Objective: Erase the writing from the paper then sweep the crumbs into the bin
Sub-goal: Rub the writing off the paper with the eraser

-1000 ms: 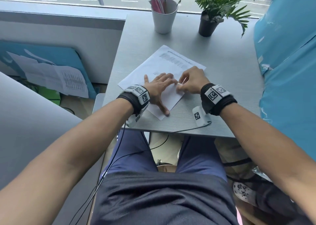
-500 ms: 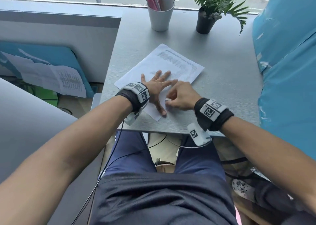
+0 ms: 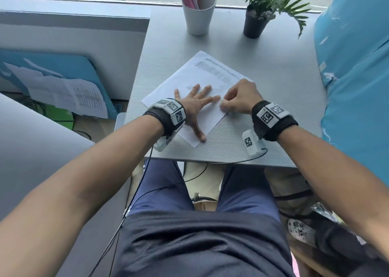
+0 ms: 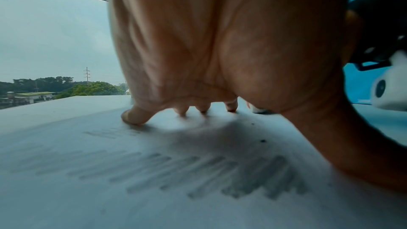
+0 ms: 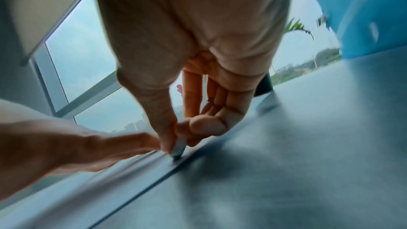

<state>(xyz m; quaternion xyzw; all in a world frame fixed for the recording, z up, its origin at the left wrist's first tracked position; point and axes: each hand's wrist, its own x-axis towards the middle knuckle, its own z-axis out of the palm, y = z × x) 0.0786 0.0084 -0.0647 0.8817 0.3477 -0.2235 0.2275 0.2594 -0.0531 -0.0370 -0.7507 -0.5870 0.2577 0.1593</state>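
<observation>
Right hand (image 3: 242, 98) moved up-paper pinching eraser (image 5: 179, 147) (left hand (image 3: 196, 106) flat).

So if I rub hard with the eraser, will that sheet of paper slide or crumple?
Likely it would slide: the paper is a single loose sheet on a smooth table. The left hand spread flat on it probably prevents that. Being thin, it may wrinkle near the eraser at its free edge.

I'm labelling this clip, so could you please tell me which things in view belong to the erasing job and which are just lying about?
In use:
- paper, printed sheet
- eraser, pinched in right hand
- left hand, spread flat on the paper
- dark crumbs on the sheet

Lying about:
- white cup of pens
- potted plant
- loose sheets beside the table
</observation>
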